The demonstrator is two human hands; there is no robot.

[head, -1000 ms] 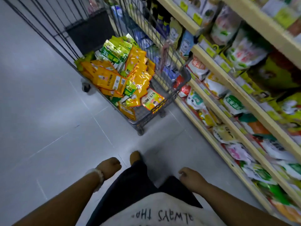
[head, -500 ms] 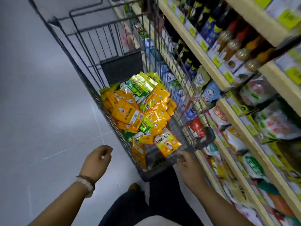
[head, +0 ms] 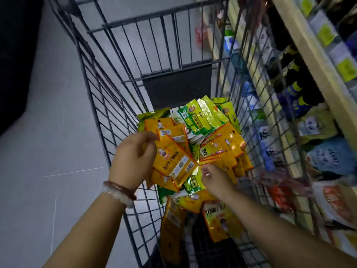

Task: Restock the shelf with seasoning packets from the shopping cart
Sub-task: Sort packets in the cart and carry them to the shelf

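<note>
Grey tiled floor [head: 48, 151]; stocked shelf [head: 316, 60] right.

Wire walls of the shopping cart [head: 108, 105] fence the packet pile [head: 210, 144] on every side, leaving only the open top for entry; the shelf [head: 309, 60] crowds its right flank, while bare floor [head: 48, 161] lies open to the left.
</note>
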